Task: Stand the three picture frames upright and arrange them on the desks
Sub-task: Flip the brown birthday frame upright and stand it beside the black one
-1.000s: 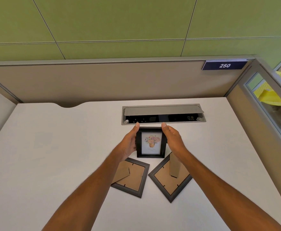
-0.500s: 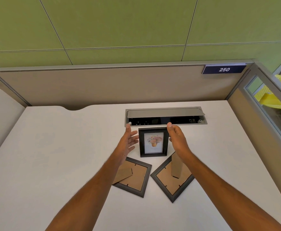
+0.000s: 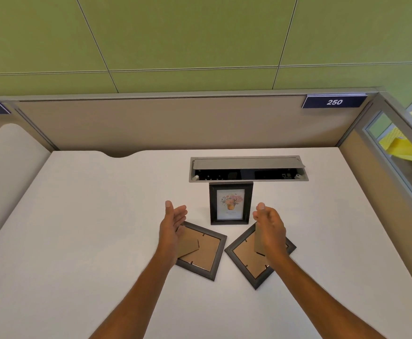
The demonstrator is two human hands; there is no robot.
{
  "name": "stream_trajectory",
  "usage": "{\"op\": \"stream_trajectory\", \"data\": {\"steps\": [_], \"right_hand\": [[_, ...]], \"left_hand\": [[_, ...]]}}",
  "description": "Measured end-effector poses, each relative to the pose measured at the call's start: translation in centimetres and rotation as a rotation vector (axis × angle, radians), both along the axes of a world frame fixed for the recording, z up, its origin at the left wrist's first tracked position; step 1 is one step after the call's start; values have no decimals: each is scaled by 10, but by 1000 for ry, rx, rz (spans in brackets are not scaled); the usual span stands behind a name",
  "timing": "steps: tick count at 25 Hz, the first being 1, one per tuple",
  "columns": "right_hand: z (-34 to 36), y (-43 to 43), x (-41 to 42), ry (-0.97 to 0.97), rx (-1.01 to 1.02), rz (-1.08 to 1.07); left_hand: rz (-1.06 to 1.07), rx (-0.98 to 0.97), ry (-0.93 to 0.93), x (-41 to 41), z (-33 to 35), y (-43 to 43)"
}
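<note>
While one picture frame (image 3: 231, 203) stands upright on the desk (image 3: 90, 216) by the cable box (image 3: 247, 165), the left hand (image 3: 172, 225) and right hand (image 3: 271, 226) hover empty and loose-fingered above two face-down frames (image 3: 206, 255), probably light, stiff, glass-fronted, best lifted by opposite edges.

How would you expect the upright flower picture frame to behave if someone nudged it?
The upright frame probably tips easily: it stands tall on a narrow bottom edge. It likely slides readily on the smooth white desk. Its thin, straight border suggests something stiff and light.
</note>
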State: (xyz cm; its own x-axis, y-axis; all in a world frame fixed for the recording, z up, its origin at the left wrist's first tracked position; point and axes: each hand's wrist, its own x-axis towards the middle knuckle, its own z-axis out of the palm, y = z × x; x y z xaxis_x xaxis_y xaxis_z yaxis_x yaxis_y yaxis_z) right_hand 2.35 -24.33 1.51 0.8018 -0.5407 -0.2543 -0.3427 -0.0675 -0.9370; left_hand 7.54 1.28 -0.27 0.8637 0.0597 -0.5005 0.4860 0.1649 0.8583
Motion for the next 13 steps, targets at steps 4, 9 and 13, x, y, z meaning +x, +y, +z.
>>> {"op": "stream_trajectory", "data": {"steps": [4, 9, 13], "right_hand": [[-14, 19, -13, 33, -37, 239], [-32, 41, -11, 187, -309, 613], [-37, 52, -6, 267, -480, 796]], "left_hand": [[153, 50, 83, -38, -2, 8], [286, 228, 229, -86, -9, 12], [247, 100, 504, -106, -8, 8]]}}
